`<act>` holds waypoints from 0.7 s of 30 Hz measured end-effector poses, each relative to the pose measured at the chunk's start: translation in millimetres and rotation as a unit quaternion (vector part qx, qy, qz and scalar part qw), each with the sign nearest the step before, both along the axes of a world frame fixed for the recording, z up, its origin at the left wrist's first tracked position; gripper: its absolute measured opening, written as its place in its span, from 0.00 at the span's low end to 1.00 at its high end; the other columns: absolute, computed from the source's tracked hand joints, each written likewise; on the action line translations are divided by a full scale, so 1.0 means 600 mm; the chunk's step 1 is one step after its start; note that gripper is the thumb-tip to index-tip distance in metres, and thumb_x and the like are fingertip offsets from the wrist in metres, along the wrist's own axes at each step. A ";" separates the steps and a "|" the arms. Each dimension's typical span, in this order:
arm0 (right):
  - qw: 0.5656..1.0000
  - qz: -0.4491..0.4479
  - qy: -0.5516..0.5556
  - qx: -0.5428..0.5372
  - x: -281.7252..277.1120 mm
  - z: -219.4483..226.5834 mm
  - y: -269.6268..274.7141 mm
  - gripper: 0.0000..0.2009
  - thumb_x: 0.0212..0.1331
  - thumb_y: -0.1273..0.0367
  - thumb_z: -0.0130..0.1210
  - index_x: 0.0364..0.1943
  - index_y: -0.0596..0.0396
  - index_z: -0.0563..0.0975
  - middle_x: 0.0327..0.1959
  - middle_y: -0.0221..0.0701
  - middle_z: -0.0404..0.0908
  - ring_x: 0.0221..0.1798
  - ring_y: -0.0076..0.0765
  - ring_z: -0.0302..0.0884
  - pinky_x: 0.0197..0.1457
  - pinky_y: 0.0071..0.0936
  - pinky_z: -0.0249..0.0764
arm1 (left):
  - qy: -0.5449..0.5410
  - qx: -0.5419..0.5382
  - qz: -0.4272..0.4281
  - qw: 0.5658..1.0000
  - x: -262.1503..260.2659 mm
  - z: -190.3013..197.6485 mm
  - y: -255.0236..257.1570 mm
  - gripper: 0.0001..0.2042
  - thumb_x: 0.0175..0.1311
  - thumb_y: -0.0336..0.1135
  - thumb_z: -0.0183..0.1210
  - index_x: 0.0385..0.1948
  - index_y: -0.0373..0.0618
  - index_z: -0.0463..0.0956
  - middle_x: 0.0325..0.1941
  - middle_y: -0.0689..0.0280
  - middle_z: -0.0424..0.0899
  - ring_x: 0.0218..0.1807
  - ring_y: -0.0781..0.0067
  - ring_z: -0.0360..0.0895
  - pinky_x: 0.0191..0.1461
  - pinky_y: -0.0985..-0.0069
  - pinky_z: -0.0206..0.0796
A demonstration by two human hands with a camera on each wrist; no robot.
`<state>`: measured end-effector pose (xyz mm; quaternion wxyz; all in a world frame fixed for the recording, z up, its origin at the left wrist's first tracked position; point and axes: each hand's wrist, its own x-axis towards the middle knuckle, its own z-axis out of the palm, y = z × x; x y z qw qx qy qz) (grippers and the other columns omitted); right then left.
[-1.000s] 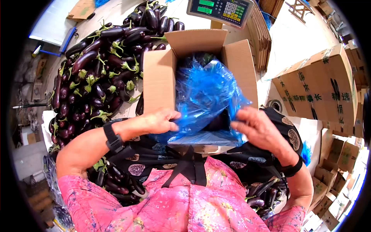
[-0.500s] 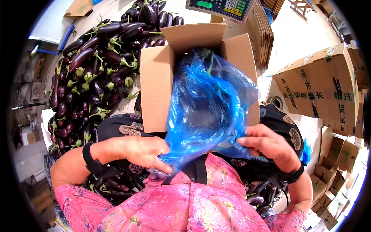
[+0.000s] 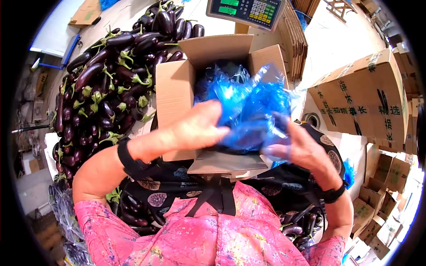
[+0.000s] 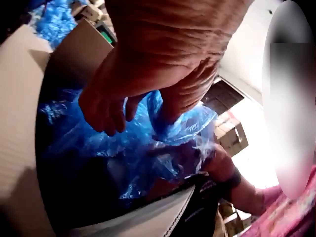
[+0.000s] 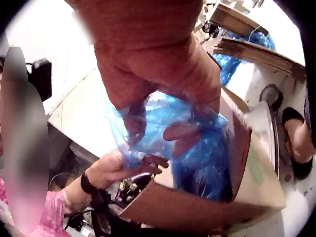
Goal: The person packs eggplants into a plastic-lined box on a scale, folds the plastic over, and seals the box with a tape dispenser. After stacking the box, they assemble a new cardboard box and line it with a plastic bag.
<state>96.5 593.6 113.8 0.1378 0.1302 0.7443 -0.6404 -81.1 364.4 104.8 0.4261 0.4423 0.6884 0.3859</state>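
A crumpled blue plastic bag [image 3: 253,111] lines an open cardboard box [image 3: 175,97] in front of the person. Over its near left side is the left hand [image 3: 195,126], blurred in the head view. In the left wrist view this hand [image 4: 153,74] has its thumb against the blue film, apart from its loosely bent fingers [image 4: 106,118]. At the bag's right side is the right hand [image 3: 301,144]. Blue film drapes over the right hand's parted thumb and fingers [image 5: 182,136] in the right wrist view. Dark shapes inside the box are mostly hidden under the plastic.
A big heap of eggplants [image 3: 97,93] lies left of the box. Behind it stands a digital scale display [image 3: 246,11], beside flattened cardboard [image 3: 295,44]. A printed carton [image 3: 364,97] is on the right; more eggplants [image 3: 306,226] lie by the lap.
Both hands drew the bag's mouth toward the body, then moved forward over the box. The bag is now bunched inside, and the near box flap shows bare.
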 end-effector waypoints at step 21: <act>0.962 0.028 0.011 0.272 -0.008 0.010 -0.025 0.23 0.59 0.62 0.66 0.52 0.65 0.75 0.37 0.46 0.84 0.37 0.49 0.83 0.42 0.40 0.77 | 0.107 0.058 0.110 0.986 -0.056 -0.148 0.228 0.11 0.52 0.29 0.59 0.35 0.34 0.82 0.41 0.42 0.84 0.46 0.44 0.81 0.52 0.58 0.74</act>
